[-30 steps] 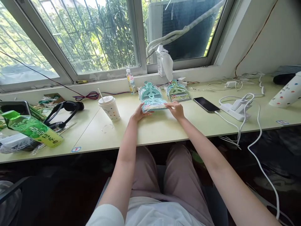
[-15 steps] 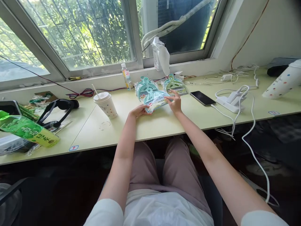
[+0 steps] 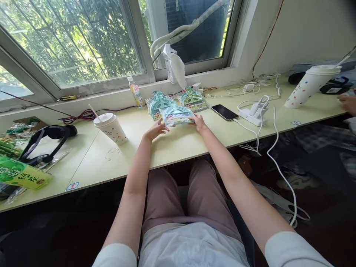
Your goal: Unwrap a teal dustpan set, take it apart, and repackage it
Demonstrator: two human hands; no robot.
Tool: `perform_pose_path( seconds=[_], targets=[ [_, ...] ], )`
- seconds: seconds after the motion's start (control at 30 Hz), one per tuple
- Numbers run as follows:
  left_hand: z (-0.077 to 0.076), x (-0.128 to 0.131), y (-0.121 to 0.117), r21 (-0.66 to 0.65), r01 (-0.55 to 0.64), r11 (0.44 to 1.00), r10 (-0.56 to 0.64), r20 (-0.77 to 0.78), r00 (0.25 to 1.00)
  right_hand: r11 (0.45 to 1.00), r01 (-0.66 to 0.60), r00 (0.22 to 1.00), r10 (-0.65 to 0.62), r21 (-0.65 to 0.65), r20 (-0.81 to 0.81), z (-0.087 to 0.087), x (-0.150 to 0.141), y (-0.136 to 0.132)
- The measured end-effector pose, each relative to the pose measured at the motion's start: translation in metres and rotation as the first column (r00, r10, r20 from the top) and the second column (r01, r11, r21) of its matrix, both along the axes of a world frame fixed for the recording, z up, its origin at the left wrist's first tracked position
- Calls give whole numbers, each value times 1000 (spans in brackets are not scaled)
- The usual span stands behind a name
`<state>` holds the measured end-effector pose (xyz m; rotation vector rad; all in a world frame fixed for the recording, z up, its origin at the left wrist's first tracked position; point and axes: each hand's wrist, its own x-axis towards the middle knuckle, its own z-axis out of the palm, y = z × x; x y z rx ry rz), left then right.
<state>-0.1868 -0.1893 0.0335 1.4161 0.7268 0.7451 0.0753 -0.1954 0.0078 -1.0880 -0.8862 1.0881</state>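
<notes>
"so where does the dustpan packet sit right now?"

"out ahead of the person, between the two hands, over the far half of the surface. its long side runs crosswise, left to right, roughly along the surface's front edge, tipped a little."

"and the hands?"

"the left hand is at the packet's lower left corner, fingers loosely spread, tips right at the edge. the right hand comes in from the other side, fingers bunched against the packet's right end."

"is that a pinch?"

"can't tell. the thumb doesn't show clearly apart from the fingers there, so it could be a pinch or only a press. the left one doesn't look closed on anything."

"which hand is nearer?"

"about even, one at each end, though the right has more of its fingers on the plastic."

"what's around it?"

"a teal packet right behind, with the front one lapping over its lower edge, and a green packet just to the right of that. a phone lies further right and a paper cup to the left, both clear of the hands."

"anyone else?"

"another person's hand at the far right of the view, well apart from all this."
</notes>
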Motion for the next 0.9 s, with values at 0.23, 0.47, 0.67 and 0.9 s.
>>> perform_pose_path(
  seconds=[0.23,0.47,0.67,0.9],
  targets=[
    [-9,26,-4,155,-318,935,335,-106,936,997,63,991,-69,49,114,-8,0,5],
    [-18,27,15,225,-517,826,551,-125,825,993,97,928,-112,60,354,-13,-4,8],
    [-27,56,16,313,-459,832,534,-228,814,926,369,617,-309,81,724,-11,21,5],
    [-30,140,47,543,-319,777,508,-242,826,810,536,348,-470,239,812,-20,88,28]
  ],
)
